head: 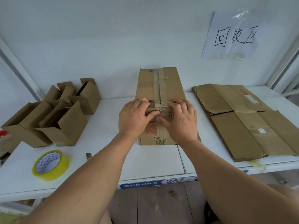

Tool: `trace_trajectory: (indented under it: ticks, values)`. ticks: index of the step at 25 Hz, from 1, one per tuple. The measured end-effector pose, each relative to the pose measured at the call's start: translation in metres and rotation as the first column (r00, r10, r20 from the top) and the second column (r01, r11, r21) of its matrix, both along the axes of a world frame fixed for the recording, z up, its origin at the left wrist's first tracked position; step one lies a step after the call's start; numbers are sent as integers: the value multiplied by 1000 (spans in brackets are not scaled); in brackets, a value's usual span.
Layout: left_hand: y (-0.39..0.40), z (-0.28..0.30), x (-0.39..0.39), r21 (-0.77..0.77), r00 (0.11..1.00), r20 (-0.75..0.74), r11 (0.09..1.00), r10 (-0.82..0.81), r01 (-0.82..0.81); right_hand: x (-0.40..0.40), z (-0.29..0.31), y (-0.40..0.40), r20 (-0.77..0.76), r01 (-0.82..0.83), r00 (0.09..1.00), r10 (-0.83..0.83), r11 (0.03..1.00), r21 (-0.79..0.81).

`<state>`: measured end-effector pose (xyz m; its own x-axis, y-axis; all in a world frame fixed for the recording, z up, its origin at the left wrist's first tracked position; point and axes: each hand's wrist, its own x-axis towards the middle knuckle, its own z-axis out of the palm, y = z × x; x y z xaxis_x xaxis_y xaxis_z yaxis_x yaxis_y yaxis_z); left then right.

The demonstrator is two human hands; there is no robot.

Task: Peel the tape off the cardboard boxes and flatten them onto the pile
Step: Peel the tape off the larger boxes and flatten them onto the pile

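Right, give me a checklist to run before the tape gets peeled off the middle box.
1. Both hands on the box: ok, left hand and right hand rest at its near top edge.
2. Tape end lifted into a grip: cannot tell, fingers cover it.
3. Clear tape on the sealed box: ok.
4. Flattened pile to the right has room on top: ok.
5. Open boxes on the left stand apart from the hands: ok.

One camera only, worn on my head — it looks forward and down over my forearms at the white shelf (100,152), close in, with the wall behind filling the top of its wide-angle view.
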<state>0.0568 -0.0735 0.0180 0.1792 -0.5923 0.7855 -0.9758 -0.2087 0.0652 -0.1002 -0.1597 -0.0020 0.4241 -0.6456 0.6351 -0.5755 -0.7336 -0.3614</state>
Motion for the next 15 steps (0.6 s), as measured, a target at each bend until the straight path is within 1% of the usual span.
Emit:
trace_trajectory:
  ticks: [3,12,15]
  values:
    - [-1,1,-1,-15,999,30,1000,9,-9,8,2,6,26,53,998,-54,998,26]
    - [-6,8,-4,-24,998,36,998,52,-51,7,-3,3,44,33,999,-31,999,-41]
    - [-3,10,-1,-6,1000,31,1000,-4,4,5,-3,2,35,39,999,-37,998,-52]
